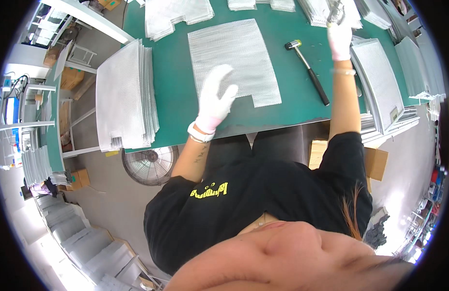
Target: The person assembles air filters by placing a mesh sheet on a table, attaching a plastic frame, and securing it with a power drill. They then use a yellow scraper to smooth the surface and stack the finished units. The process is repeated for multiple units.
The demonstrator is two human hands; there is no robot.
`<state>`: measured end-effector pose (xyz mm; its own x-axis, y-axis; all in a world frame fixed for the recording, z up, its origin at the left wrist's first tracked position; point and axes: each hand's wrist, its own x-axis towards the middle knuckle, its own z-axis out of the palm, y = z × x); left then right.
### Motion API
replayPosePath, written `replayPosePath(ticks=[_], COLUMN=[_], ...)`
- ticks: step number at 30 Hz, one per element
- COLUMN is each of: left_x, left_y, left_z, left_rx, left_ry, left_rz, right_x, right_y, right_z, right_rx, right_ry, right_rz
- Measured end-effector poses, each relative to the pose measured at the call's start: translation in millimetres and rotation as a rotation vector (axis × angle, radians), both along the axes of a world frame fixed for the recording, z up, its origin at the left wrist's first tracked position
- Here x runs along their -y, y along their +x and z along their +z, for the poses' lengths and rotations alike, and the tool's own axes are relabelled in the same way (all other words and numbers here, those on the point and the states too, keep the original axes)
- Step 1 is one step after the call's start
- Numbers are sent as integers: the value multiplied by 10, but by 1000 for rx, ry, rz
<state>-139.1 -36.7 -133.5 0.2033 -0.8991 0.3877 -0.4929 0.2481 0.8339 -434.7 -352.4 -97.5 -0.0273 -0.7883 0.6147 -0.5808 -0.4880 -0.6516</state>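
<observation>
A single silver mesh sheet with a notched near edge lies flat on the green table. Over its near left part is my left hand in a white glove, thumb and fingers apart and holding nothing. My right hand, also gloved in white, reaches to the far right over a stack of mesh sheets. A small grey, metallic-looking thing shows at its fingers; its kind is not clear. Between the sheet and my right arm lies a hammer with a black grip and a small yellow-and-dark head.
A tall pile of mesh sheets stands at the table's left edge. Framed panels are stacked on the right, beside my right forearm. More mesh pieces lie at the back. A floor fan stands below the table.
</observation>
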Motion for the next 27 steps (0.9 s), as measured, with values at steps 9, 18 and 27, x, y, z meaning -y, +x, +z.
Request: replayPosePath(ticks=[9, 18, 27], left_x=[71, -333, -231], left_y=[-628, 42, 270], left_z=[218, -85, -313], left_rx=[-667, -476, 521], left_ry=[-282, 62, 175], left_rz=[197, 310, 446], right_x=[-2361, -2150, -2015], right_y=[939, 613, 818], right_z=[-15, 41, -398], right_rx=[-337, -246, -365], right_ry=[26, 477, 433], right_rz=[657, 457, 400])
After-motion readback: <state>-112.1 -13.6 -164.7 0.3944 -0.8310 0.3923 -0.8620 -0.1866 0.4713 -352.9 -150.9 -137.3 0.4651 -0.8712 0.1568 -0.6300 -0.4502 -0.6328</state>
